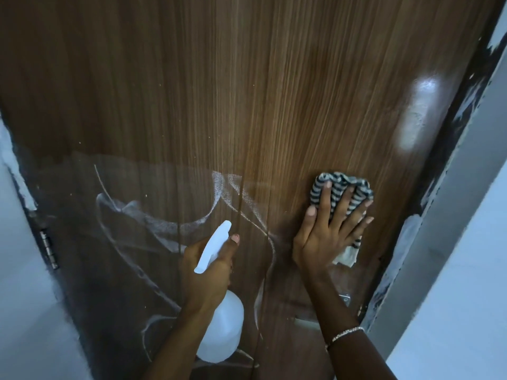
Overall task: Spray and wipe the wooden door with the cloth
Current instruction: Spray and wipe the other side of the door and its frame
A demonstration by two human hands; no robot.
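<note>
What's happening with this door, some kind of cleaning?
Yes. A person is cleaning the wooden door. The right hand presses a striped cloth flat against the right side of the door. The left hand holds a white spray bottle, nozzle aimed at the door. Whitish streaks curve across the lower left of the door, not yet wiped away, while the upper part looks clean.
</note>
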